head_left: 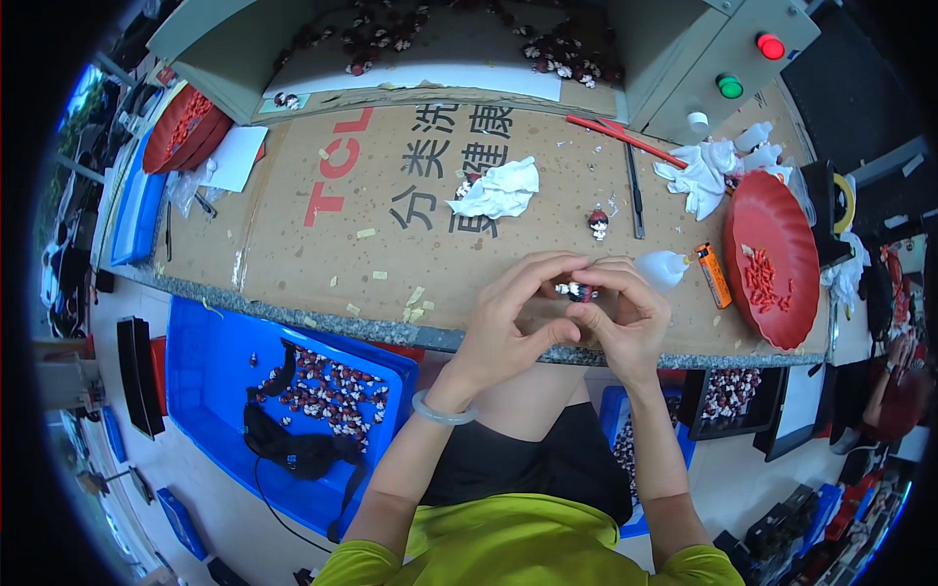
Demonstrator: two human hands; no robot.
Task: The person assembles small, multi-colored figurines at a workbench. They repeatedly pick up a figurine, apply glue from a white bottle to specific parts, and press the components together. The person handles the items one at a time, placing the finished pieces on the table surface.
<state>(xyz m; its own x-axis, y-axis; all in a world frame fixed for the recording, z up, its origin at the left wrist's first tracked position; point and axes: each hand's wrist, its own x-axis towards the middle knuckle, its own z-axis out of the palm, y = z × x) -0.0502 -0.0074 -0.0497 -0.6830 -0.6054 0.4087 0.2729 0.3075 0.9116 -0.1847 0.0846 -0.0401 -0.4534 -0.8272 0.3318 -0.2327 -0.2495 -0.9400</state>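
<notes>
1. Figurine (578,291), small, dark red and white: one is being held between two bare hands, over the near edge of a cardboard sheet (293,254).
2. By the right hand (633,317), thumb and fingertip are being closed on it in a pinch.
3. The left hand (503,314) is being curled around the opposite side; whether its fingertips are touching the figurine cannot be told.
4. The figurine's long axis is being held roughly left to right: its whiter end is being pointed toward the left hand's curve, its darker end toward the right hand, which is being placed nearer.
5. Just beyond the right hand, one white squeeze bottle (662,267) and one narrow orange object (713,276) are lying; one second figurine (598,224) is being seen ahead.
6. To the right, red pieces, too many to count, are being held in one scalloped red bowl (767,210).
7. Farther off, one crumpled white cloth (503,190), one slim black tool (635,190) and one red rod (625,140) are lying.
8. Farthest, one red lamp (770,46) and one green lamp (729,86) are being carried on a grey housing (674,88).
</notes>
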